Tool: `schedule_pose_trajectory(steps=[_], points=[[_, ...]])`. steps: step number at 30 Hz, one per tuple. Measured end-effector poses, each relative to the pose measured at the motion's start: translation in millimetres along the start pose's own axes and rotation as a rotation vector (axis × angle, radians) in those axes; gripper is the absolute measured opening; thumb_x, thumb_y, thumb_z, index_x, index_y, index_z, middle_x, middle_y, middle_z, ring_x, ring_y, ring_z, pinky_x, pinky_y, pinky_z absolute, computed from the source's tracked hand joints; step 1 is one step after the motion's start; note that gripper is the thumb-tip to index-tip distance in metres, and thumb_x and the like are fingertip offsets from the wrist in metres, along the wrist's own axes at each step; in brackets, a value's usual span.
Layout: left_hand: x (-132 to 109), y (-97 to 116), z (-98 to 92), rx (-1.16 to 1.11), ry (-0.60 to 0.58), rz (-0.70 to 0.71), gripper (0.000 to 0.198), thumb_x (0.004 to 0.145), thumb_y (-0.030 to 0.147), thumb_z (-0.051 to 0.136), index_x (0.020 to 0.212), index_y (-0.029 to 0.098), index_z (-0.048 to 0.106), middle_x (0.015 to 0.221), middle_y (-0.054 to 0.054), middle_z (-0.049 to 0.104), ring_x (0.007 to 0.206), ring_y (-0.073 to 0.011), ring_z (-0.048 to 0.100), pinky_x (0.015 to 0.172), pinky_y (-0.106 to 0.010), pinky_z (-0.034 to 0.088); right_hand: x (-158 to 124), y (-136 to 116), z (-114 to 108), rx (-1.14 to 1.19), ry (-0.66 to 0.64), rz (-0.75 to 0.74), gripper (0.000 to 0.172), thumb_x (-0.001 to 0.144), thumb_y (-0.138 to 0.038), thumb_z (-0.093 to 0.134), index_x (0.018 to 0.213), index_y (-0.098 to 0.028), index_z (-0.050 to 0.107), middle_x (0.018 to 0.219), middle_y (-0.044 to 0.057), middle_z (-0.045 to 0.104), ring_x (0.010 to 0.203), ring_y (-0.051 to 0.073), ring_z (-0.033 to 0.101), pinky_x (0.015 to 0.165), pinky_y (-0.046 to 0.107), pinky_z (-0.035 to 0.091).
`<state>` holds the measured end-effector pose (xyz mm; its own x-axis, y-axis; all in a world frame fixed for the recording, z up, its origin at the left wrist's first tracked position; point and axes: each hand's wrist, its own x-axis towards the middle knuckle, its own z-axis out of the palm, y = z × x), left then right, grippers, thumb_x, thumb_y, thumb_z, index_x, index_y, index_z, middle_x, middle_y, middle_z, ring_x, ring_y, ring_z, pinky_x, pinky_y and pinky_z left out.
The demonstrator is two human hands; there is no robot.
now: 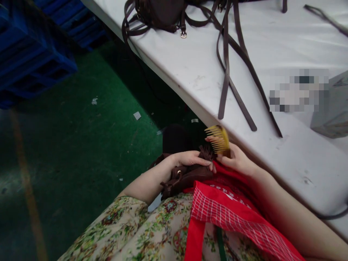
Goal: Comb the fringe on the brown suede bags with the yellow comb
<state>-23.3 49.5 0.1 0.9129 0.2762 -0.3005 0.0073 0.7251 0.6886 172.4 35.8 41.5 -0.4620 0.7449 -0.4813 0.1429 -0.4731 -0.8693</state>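
Note:
My left hand [187,159] lies closed over a dark brown leather piece with a fringed tassel [185,175], pressing it down on my lap. My right hand [236,159] grips a yellow wide-toothed comb [219,138] by its lower end, with the teeth pointing left just above the tassel fringe [207,151]. Both hands sit below the front edge of the white table [299,152]. A red apron [231,214] covers my lap under the hands.
On the table lie several dark brown leather straps [227,72], a brown bag [160,14] at the far edge, and a grey box [331,108] at right. Green floor [81,145] spreads to the left, with blue pallets [32,54] at upper left.

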Motion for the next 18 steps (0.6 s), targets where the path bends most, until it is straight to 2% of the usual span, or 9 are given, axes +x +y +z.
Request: schedule_pose_trajectory(steps=[2, 4, 8, 10, 12, 15, 18], points=[[0.9, 0.9, 0.3, -0.010, -0.033, -0.006, 0.029, 0.073, 0.042, 0.071, 0.076, 0.013, 0.069, 0.087, -0.006, 0.070, 0.087, -0.0175, 0.063, 0.090, -0.029, 0.045, -2.6, -2.0, 3.1, -0.034, -0.196, 0.033, 0.059, 0.066, -0.012, 0.053, 0.124, -0.020, 0.048, 0.071, -0.002, 0.068, 0.056, 0.017, 0.064, 0.056, 0.028, 0.053], [1.5, -0.2, -2.0, -0.003, -0.055, -0.019, 0.028, 0.074, 0.041, 0.070, 0.078, 0.014, 0.070, 0.087, -0.007, 0.071, 0.088, -0.0183, 0.063, 0.090, -0.030, 0.046, 1.2, 0.1, 5.0, -0.094, -0.240, 0.048, 0.049, 0.065, -0.011, 0.051, 0.113, -0.019, 0.055, 0.065, -0.003, 0.067, 0.053, 0.016, 0.063, 0.052, 0.026, 0.052], [1.3, -6.7, -7.9, 0.014, -0.080, -0.096, 0.032, 0.074, 0.046, 0.070, 0.078, 0.014, 0.071, 0.090, -0.007, 0.072, 0.086, -0.0182, 0.064, 0.088, -0.028, 0.046, 18.1, 7.9, 0.0, -0.257, -0.059, 0.005, 0.022, 0.064, -0.014, 0.051, 0.079, -0.016, 0.066, 0.071, 0.001, 0.070, 0.067, 0.018, 0.066, 0.066, 0.026, 0.053], [2.1, -10.9, -7.2, 0.008, -0.069, -0.135, 0.034, 0.073, 0.048, 0.070, 0.075, 0.014, 0.070, 0.085, -0.006, 0.072, 0.082, -0.0173, 0.065, 0.085, -0.027, 0.047, 27.0, 11.2, -2.5, -0.277, 0.060, -0.008, 0.018, 0.063, -0.016, 0.051, 0.072, -0.015, 0.067, 0.071, 0.002, 0.070, 0.070, 0.018, 0.066, 0.069, 0.025, 0.052], [3.4, -15.5, -4.1, -0.025, -0.074, -0.149, 0.035, 0.073, 0.048, 0.070, 0.073, 0.013, 0.068, 0.081, -0.006, 0.071, 0.079, -0.0168, 0.065, 0.083, -0.027, 0.047, 34.2, 14.4, -2.3, -0.268, 0.125, 0.005, 0.018, 0.062, -0.017, 0.050, 0.069, -0.015, 0.067, 0.068, 0.002, 0.069, 0.068, 0.017, 0.065, 0.067, 0.025, 0.051], [3.6, -21.2, 0.5, -0.105, -0.114, -0.118, 0.034, 0.073, 0.046, 0.071, 0.072, 0.012, 0.066, 0.082, -0.007, 0.071, 0.082, -0.0181, 0.065, 0.084, -0.030, 0.047, 37.1, 18.1, -0.2, -0.335, 0.105, 0.013, 0.020, 0.062, -0.016, 0.050, 0.075, -0.015, 0.065, 0.075, 0.003, 0.070, 0.072, 0.017, 0.064, 0.069, 0.025, 0.050], [-0.6, -22.9, 1.4, -0.142, -0.106, -0.052, 0.034, 0.076, 0.045, 0.069, 0.074, 0.011, 0.064, 0.085, -0.009, 0.071, 0.086, -0.0192, 0.064, 0.087, -0.032, 0.046, 23.9, 16.4, -1.1, -0.534, 0.142, -0.028, 0.026, 0.072, -0.021, 0.054, 0.097, -0.015, 0.059, 0.091, 0.005, 0.068, 0.078, 0.018, 0.063, 0.071, 0.027, 0.048]])
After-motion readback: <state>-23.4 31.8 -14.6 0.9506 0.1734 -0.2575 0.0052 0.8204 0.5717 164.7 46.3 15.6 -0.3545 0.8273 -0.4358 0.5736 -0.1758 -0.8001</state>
